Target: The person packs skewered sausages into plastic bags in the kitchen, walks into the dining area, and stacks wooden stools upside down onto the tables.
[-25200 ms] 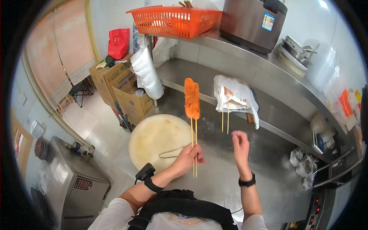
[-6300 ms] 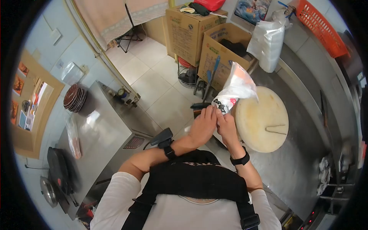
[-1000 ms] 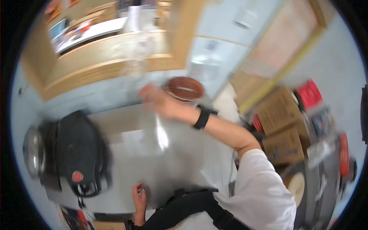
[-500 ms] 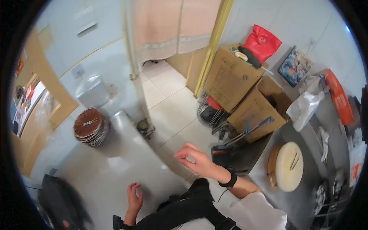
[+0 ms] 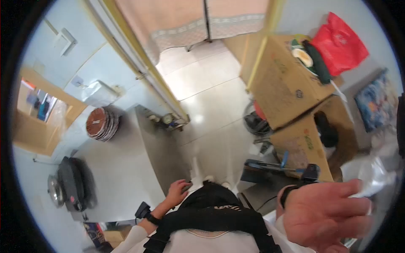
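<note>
My left hand [image 5: 176, 194] hangs beside the right edge of the grey metal counter [image 5: 122, 164], close to my waist, its fingers slightly bent and nothing visible in them. On the other side, my right hand [image 5: 327, 213] is raised near the camera, fingers spread, holding nothing and a little smeared by motion. Behind its fingertips lies a clear plastic bag [image 5: 369, 175]. Past the right wrist is an open cardboard box [image 5: 295, 147] with a dark object inside.
Brown-topped stacked discs [image 5: 98, 122] and a black appliance [image 5: 71, 183] stand on the left counter. A larger carton [image 5: 287, 84] carries a red bag [image 5: 341, 46]. Blue-handled folded gear [image 5: 274, 166] juts out by the boxes. Tiled floor [image 5: 206, 97] leads to a curtained doorway.
The view has turned right and moved toward the doorway. My right hand has swung out to the right and spread its fingers; my left hand has moved off the counter toward my waist.
</note>
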Demonstrator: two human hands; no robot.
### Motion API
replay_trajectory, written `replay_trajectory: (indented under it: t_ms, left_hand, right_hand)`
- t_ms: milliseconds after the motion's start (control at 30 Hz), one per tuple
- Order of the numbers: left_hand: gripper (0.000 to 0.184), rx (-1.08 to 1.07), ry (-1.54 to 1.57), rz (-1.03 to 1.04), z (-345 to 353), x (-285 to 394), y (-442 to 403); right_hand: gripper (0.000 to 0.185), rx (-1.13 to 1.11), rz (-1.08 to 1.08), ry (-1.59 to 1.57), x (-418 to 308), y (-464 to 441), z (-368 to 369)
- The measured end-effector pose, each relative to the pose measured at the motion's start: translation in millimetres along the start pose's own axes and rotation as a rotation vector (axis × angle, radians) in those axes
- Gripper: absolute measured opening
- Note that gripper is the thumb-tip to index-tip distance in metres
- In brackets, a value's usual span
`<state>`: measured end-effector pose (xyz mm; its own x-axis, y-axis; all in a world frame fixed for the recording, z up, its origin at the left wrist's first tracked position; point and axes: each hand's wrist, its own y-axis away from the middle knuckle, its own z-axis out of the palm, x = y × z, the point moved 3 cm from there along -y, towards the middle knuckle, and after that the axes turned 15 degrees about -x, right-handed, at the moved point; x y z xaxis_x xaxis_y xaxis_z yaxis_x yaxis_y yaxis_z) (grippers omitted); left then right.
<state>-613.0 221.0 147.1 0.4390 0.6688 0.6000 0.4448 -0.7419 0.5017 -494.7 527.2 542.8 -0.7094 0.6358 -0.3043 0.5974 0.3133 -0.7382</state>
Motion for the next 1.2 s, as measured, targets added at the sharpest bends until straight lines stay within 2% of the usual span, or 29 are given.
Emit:
replay_trajectory:
  t_ms: [33, 100, 133, 200, 233, 300, 333, 400, 467, 500, 533, 600, 633, 700, 767, 833, 867, 900, 933, 1000, 1033, 1100, 1133, 1200]
  left_hand:
    - [0.034, 0.010, 0.001, -0.042, -6.8, 8.8, -4.7]
    - [0.029, -0.107, 0.774, -0.065, -13.2, 20.8, -15.6]
    - [0.026, -0.172, 0.922, -0.122, -41.9, 48.0, -18.9]
    - [0.026, -0.104, 0.970, -0.072, -64.2, 48.0, -23.0]
    - [0.026, -0.072, 1.010, -0.044, -77.8, 50.0, -34.5]
    - [0.024, 0.032, 1.293, -0.167, -121.4, 68.8, -46.5]
    - [0.024, 0.051, 1.308, -0.153, -131.3, 62.1, -61.5]
    - [0.025, 0.132, 1.339, -0.108, -155.5, 39.4, -97.9]
    - [0.026, 0.168, 1.471, -0.086, -159.0, 5.2, -142.3]
    - [0.026, 0.182, 1.587, -0.088, -174.9, 1.4, -163.4]
    - [0.026, 0.198, 1.592, -0.078, -192.1, -1.0, -179.9]
    - [0.026, 0.200, 1.636, -0.056, -246.4, 15.7, -209.6]
    - [0.026, 0.221, 1.651, -0.063, -270.4, 18.9, -229.5]
    - [0.024, 0.258, 1.462, -0.088, -316.0, 20.3, -268.7]
    - [0.024, 0.295, 1.444, 0.003, -345.0, 8.8, -318.1]
    - [0.025, 0.206, 1.451, -0.020, -376.4, 6.4, -372.6]
    - [0.025, 0.209, 1.452, -0.042, -393.4, 2.9, -394.5]
    - [0.025, 0.268, 1.482, -0.014, -404.3, -5.1, -417.9]
    - [0.025, 0.274, 1.449, -0.085, -413.6, -17.5, -440.3]
    - [0.026, 0.316, 1.462, -0.171, -441.7, -28.6, -476.4]
    - [0.026, 0.333, 1.489, -0.182, -450.1, -31.6, -493.1]
    - [0.027, 0.413, 1.582, -0.016, -471.4, -42.8, -535.4]
    - [0.026, 0.383, 1.581, 0.062, -485.1, -46.3, -552.8]
    - [0.026, 0.386, 1.498, 0.073, -520.9, -42.9, -574.2]
  right_hand:
    - [0.023, -0.077, 0.257, -0.018, 5.7, -11.8, -6.8]
    - [0.020, -0.180, 0.506, -0.068, 48.8, -23.1, 14.0]
    - [0.011, 0.278, 0.281, 0.125, 79.6, -25.8, 31.2]
    - [0.028, 0.740, -0.048, 0.320, 126.8, -37.3, 39.2]
    - [0.020, 0.576, -0.099, 0.102, 156.8, -50.9, 37.7]
    - [0.014, 0.204, -0.138, -0.322, 207.0, -76.4, 44.0]
    - [0.020, 0.008, -0.146, -0.526, 230.7, -90.2, 50.6]
    - [0.027, -0.209, -0.186, -0.704, 268.7, -129.6, 77.9]
    - [0.032, 0.417, -0.358, -0.842, 289.7, -160.0, 114.4]
    - [0.032, 0.401, -0.380, -0.848, 314.6, -164.5, 118.3]
    - [0.017, 0.189, -0.300, -0.832, 340.9, -169.5, 126.8]
    - [0.023, -0.392, -0.072, -0.708, 386.2, -204.3, 136.8]
    - [0.025, -0.384, -0.065, -0.710, 415.7, -216.2, 167.3]
    - [0.030, -0.366, -0.050, -0.713, 474.8, -240.5, 228.1]
    - [0.038, -0.389, 0.047, -0.805, 541.3, -259.5, 294.2]
    - [0.059, -0.499, 0.080, -0.742, 626.6, -266.7, 323.8]
    - [0.056, -0.505, 0.111, -0.653, 673.0, -268.0, 321.8]
    - [0.053, -0.428, 0.145, -0.549, 722.4, -272.4, 296.5]
    - [0.051, -0.272, 0.184, -0.432, 773.3, -281.3, 257.8]
    - [0.045, 0.264, 0.237, -0.203, 869.9, -298.6, 134.7]
    - [0.042, 0.553, 0.178, -0.128, 909.8, -306.7, 73.2]
    - [0.037, 0.924, -0.049, -0.055, 962.2, -334.6, -4.0]
    - [0.035, 0.993, -0.133, -0.053, 978.4, -351.6, -14.7]
    - [0.031, 0.896, -0.002, -0.144, 995.8, -397.7, 21.6]
